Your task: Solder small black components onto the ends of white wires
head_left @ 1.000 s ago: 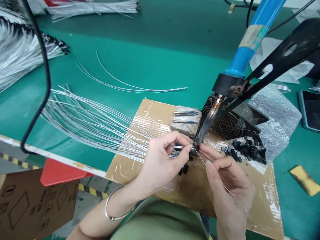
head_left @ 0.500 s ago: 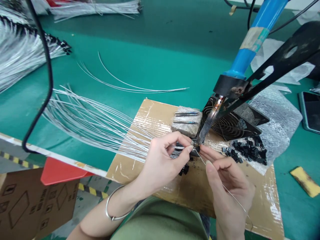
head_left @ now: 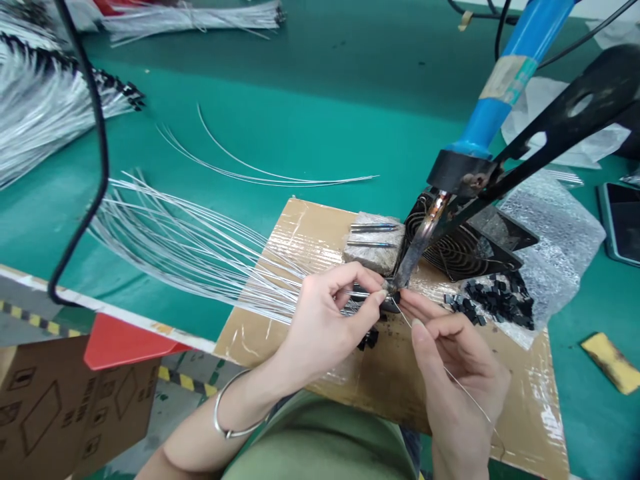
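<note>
My left hand [head_left: 333,320] pinches the end of a thin white wire just below the soldering iron tip [head_left: 413,257]; the pinched end is mostly hidden by the fingers. Beneath that hand runs a loose fan of white wires [head_left: 200,267]. My right hand [head_left: 463,370] is closed on a strand of solder wire [head_left: 467,395], whose upper end reaches up to the iron tip. Beside its outstretched fingertips is a small black piece [head_left: 396,297]; whether they touch it I cannot tell. The iron's blue handle [head_left: 500,100] is clamped in a black metal bracket [head_left: 565,127].
A cardboard sheet [head_left: 280,227] lies under the hands on the green table. Around it are a grey block with metal pins [head_left: 373,257], a black fan [head_left: 455,257], small black caps [head_left: 500,300], a yellow sponge [head_left: 610,363] and a phone [head_left: 623,223]. A black cable [head_left: 95,133] hangs at left.
Both hands hold almost the same pose at the iron tip. Only a very slight shift of the whole view shows.
</note>
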`<action>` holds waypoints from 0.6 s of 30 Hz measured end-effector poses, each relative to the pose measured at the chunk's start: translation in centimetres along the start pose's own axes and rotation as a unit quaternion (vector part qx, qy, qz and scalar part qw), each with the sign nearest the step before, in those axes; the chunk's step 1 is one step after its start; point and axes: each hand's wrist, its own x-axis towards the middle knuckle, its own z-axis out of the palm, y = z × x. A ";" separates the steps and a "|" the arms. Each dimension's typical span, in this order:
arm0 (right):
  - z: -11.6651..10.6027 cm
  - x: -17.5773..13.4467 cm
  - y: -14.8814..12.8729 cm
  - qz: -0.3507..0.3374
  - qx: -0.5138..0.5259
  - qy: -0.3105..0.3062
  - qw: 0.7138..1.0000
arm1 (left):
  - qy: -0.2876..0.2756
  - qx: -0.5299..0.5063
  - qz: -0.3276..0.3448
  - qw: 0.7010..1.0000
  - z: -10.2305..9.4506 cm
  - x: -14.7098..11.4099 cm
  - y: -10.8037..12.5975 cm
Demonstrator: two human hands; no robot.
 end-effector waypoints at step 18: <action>-0.3 -0.5 0.4 0.016 -0.012 0.001 1.000 | -0.003 -0.001 -0.013 1.000 -0.1 -0.1 -0.2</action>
